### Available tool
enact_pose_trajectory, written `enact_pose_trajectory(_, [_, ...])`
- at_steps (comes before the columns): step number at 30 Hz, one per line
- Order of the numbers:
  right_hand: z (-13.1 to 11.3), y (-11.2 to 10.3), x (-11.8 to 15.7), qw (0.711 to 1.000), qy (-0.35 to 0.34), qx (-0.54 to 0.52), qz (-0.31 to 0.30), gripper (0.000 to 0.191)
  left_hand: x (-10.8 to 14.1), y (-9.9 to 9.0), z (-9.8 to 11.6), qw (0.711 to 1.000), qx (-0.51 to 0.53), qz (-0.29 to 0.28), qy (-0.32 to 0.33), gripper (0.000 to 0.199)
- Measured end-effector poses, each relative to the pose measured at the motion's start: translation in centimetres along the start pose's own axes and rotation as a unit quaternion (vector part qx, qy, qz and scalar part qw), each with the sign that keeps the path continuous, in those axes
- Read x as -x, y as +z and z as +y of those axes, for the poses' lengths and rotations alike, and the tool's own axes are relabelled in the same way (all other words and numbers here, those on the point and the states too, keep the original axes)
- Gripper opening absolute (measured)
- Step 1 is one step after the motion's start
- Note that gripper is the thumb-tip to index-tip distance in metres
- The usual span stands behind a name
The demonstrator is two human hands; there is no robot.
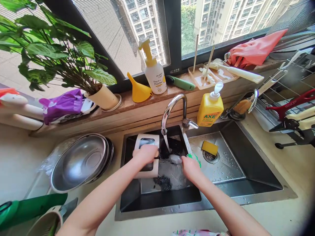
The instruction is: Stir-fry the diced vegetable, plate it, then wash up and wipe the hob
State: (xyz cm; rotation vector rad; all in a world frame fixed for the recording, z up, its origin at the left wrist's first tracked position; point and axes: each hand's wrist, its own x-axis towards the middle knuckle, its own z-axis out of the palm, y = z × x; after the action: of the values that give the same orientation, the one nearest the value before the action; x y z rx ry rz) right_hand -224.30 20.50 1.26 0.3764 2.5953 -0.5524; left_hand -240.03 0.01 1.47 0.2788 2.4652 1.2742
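Observation:
My left hand (147, 154) is closed around the middle of a white rectangular piece (150, 172) with two dark openings, held over the left side of the left sink basin (169, 200). My right hand (193, 168) is closed at the basin's right side, by the divider. A bright green, stringy thing (197, 160) sticks out past its fingers; its kind is unclear. Water runs from the chrome faucet (174, 104) into the basin between my hands. Beside my right fingertips is a whitish blurred patch that I cannot make out.
The right basin (228, 157) holds a yellow sponge (210, 147) beside the drain. A yellow AXE soap bottle (210, 109) stands behind it. Stacked metal bowls (80, 162) sit at the left. On the ledge are a pump bottle (156, 78), a yellow funnel (140, 90) and a potted plant (103, 96).

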Motion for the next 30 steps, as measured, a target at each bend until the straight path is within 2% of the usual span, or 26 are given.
enact_pose_trajectory(2, [0.8,0.6,0.8,1.000,0.001,-0.021,-0.009,0.030,0.3,-2.9,-0.6,0.999,-0.027,-0.030,-0.001,0.010])
enact_pose_trajectory(4, [1.8,0.4,1.4,0.998,0.003,-0.054,0.009,0.032,1.2,-5.2,-1.6,0.998,-0.040,-0.047,-0.001,0.016])
enact_pose_trajectory(7, [2.7,-1.4,1.3,0.993,-0.017,-0.093,0.066,0.036,3.2,-6.6,-3.8,0.999,-0.024,-0.027,-0.001,0.025])
enact_pose_trajectory(8, [2.4,-2.2,0.9,0.993,-0.044,-0.083,0.067,0.036,3.9,-6.5,-4.7,1.000,-0.012,-0.015,-0.003,0.027])
enact_pose_trajectory(10, [0.9,-3.4,-0.3,0.991,-0.125,-0.041,0.029,0.033,5.0,-5.6,-6.2,1.000,0.016,0.005,-0.006,0.029])
enact_pose_trajectory(12, [-1.7,-4.1,-2.1,0.977,-0.214,0.007,-0.023,0.028,5.8,-4.3,-7.4,0.999,0.045,0.016,-0.008,0.029])
enact_pose_trajectory(14, [-4.2,-4.5,-4.3,0.965,-0.257,0.036,-0.035,0.025,6.3,-3.1,-8.1,0.997,0.071,0.019,-0.009,0.027])
enact_pose_trajectory(16, [-5.5,-5.0,-6.4,0.969,-0.237,0.062,-0.011,0.027,6.7,-2.3,-8.5,0.996,0.092,0.019,-0.011,0.025])
enact_pose_trajectory(18, [-5.1,-5.6,-7.6,0.978,-0.186,0.091,0.019,0.031,7.1,-1.8,-8.8,0.994,0.108,0.020,-0.015,0.024])
enact_pose_trajectory(20, [-3.6,-6.2,-7.4,0.982,-0.137,0.126,0.033,0.033,7.6,-1.6,-9.3,0.992,0.122,0.025,-0.024,0.024])
enact_pose_trajectory(22, [-2.5,-6.1,-6.0,0.981,-0.113,0.158,0.016,0.030,8.0,-1.3,-9.9,0.990,0.136,0.033,-0.035,0.023])
enact_pose_trajectory(24, [-2.8,-5.2,-4.0,0.976,-0.125,0.178,-0.028,0.022,8.2,-0.8,-10.3,0.988,0.145,0.042,-0.044,0.024])
enact_pose_trajectory(26, [-4.4,-4.0,-2.7,0.968,-0.167,0.176,-0.071,0.016,8.4,-0.2,-10.4,0.987,0.147,0.048,-0.050,0.024])
enact_pose_trajectory(28, [-6.6,-3.2,-3.0,0.963,-0.203,0.158,-0.083,0.014,8.4,0.2,-10.3,0.987,0.145,0.048,-0.053,0.024])
enact_pose_trajectory(30, [-7.9,-3.4,-4.6,0.968,-0.199,0.143,-0.058,0.020,8.6,0.3,-10.3,0.988,0.140,0.042,-0.054,0.023])
